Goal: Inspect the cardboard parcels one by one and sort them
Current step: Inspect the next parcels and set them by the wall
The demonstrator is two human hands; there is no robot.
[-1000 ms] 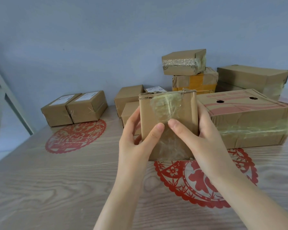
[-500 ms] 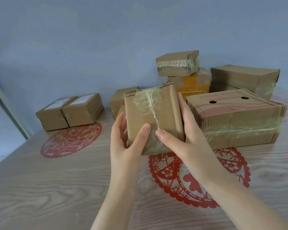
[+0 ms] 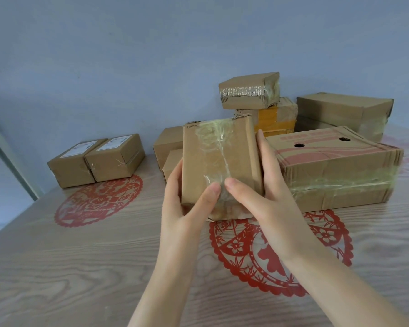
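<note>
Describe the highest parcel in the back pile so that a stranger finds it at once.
On the right of the wooden table lies a wide box with red print and two round holes. Behind it stands a parcel with yellow tape, and the small parcel lies on top of that. Only this one has a pale ragged strip along its front.

white labels on two parcels (image 3: 97, 159), print illegible
</note>
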